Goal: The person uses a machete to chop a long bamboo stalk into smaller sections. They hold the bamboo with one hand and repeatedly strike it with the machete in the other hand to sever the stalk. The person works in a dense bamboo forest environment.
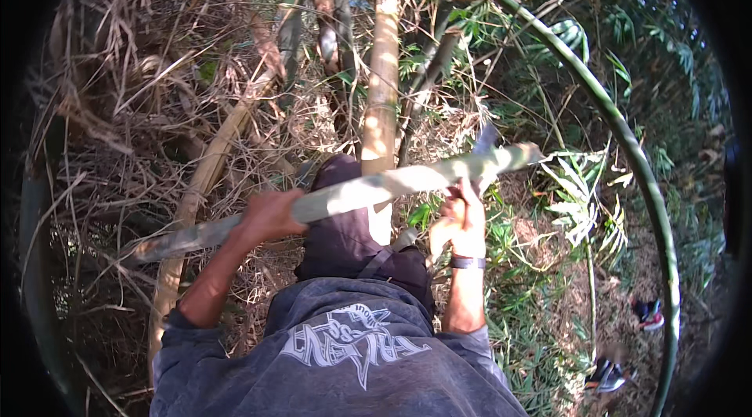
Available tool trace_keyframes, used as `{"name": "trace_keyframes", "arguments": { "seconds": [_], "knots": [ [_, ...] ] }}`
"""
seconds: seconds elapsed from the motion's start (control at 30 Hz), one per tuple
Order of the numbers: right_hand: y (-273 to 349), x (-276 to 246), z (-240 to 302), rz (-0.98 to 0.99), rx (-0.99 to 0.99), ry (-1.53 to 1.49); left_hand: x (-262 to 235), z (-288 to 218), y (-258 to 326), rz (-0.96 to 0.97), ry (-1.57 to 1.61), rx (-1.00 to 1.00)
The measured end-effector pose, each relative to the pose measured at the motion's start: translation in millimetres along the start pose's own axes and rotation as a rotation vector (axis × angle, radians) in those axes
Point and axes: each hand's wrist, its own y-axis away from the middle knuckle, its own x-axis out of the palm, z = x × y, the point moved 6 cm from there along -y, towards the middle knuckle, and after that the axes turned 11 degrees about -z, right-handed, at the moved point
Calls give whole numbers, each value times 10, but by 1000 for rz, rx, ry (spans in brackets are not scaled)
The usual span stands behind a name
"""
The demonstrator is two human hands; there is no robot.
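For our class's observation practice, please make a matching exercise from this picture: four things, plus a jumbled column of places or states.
Things
1. Left hand
2. Wristband
3. Bent green stem
4. Shirt

Places or states
A. Arching down the picture's right side
B. Worn over the torso
C. Wrapped around the slanting pole
D. Around the right wrist

Pairs: 1-C, 2-D, 3-A, 4-B

Outdoors in patchy sunlight, tangled dry twigs (pixel 117 88) from nine to eleven o'clock, a pale brown stem (pixel 382 57) upright at twelve, dense green foliage (pixel 624 25) near two, a long green stem (pixel 628 137) arching from one down to four, leaf-littered ground (pixel 623 280) at four
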Motion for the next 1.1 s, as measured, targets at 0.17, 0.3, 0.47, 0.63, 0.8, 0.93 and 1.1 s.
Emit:
{"name": "trace_keyframes", "arguments": {
  "seconds": [0.17,0.3,0.47,0.63,0.8,0.93,1.1],
  "knots": [
    [-337,-432,-536,-16,372,-156,-250,895,148,-280,-209,-127],
    [-64,-565,-299,-76,96,103,-276,1507,277,-340,-351,-199],
    [92,-974,-82,-311,-185,713,-128,1889,463,-412,-362,-204],
    [-33,-676,-51,-203,-702,1370,0,2049,668,-357,-496,-286],
    [-421,-80,-296,-57,-735,1518,-91,1988,782,-345,-549,-316],
    [-723,55,-510,5,-871,1576,-339,1871,898,-443,-462,-259],
    [-1024,-185,-778,39,-763,1717,-166,2184,1058,-458,-515,-268]
  ]
}}
